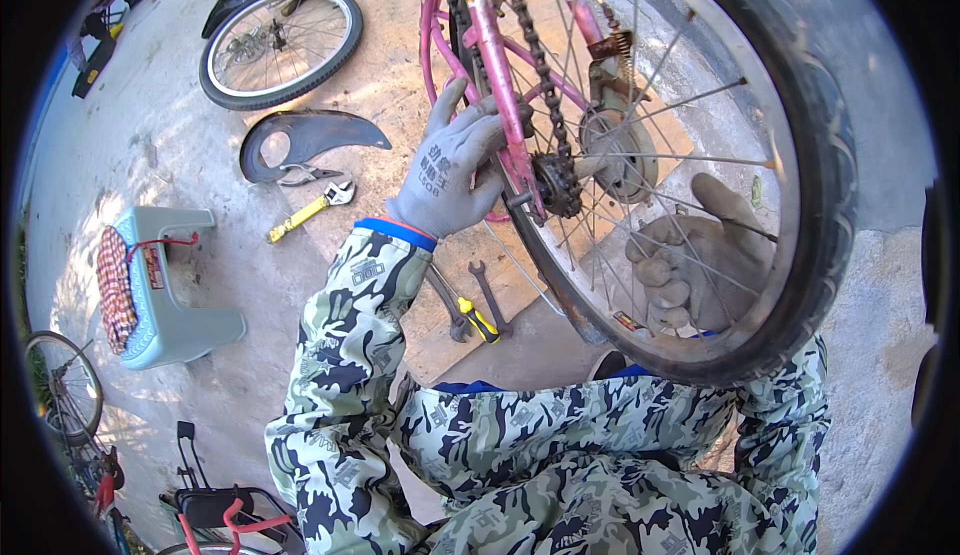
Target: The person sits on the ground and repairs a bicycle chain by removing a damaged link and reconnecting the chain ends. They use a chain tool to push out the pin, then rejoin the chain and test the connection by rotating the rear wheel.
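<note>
I have my left hand (445,170), in a grey knit work glove, reaching up and inward with its back to the camera. Its fingers curl around the pink metal tube of a bicycle frame (490,50), just above the axle end, with the little finger lifted away. The left forearm, in a green-and-black camouflage sleeve (345,295), rises from the lower edge, bent at the elbow.

My right hand (690,265), gloved alike, shows through the spokes of the silver-rimmed, black-tyred wheel (822,165). Its thumb points upward and its other fingers are bent; I cannot tell whether they grip anything. The wheel sits in the frame right in front of me, the dark metal chain (535,50) running down to its sprockets (557,185).

Near the left wrist, on the ground, lie a yellow-handled adjustable wrench (310,212), a yellow-and-black screwdriver (478,320) and a dark steel spanner (490,295).
</note>
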A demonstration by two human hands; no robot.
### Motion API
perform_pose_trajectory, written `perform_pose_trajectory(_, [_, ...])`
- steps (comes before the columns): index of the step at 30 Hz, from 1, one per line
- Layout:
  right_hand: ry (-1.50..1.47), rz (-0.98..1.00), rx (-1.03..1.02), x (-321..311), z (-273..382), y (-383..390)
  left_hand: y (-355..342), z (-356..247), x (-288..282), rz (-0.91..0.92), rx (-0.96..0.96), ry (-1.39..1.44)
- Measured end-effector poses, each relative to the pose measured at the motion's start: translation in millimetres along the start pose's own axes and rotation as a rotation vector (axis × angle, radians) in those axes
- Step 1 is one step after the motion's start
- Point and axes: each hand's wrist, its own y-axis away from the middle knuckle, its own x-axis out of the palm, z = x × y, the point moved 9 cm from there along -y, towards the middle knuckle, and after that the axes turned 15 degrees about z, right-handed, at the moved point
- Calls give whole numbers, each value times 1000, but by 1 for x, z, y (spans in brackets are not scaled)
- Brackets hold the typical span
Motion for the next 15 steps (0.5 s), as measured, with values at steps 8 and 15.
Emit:
perform_pose_trajectory(8, [67,115,-78,20,5,-27,13,22,7,-83,-214,219])
perform_pose_trajectory(15, [169,189,-178,20,1,-34,26,50,14,-209,-393,638])
